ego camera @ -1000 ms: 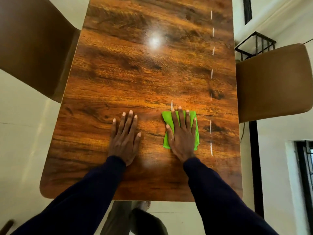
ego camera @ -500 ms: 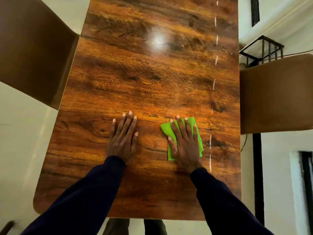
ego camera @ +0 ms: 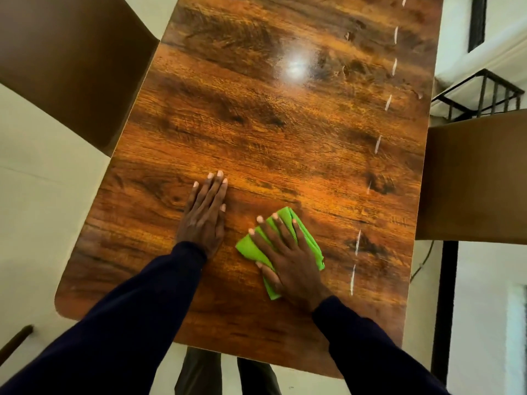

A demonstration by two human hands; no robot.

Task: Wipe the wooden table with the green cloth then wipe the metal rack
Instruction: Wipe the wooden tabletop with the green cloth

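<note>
From the head camera, a glossy wooden desk (ego camera: pixel 271 132) fills the middle of the view, with a bright spot of reflected light toward its far end. The left hand (ego camera: pixel 204 215) lies flat on the desk, palm down, fingers (ego camera: pixel 212 192) straight and close together, holding nothing. Just beside it, the right hand (ego camera: pixel 288 258) presses flat on a green cloth (ego camera: pixel 309 243), its fingers (ego camera: pixel 273 229) spread apart over the folded fabric, which lies on the near half of the desk, right of centre. Both arms wear dark sleeves (ego camera: pixel 137 317). A brown chair (ego camera: pixel 65 58) stands at the desk's left edge and another brown chair (ego camera: pixel 473 178) at its right edge. Beyond the right chair, part of a black metal rack (ego camera: pixel 484 92) shows, well apart from the cloth.
</note>
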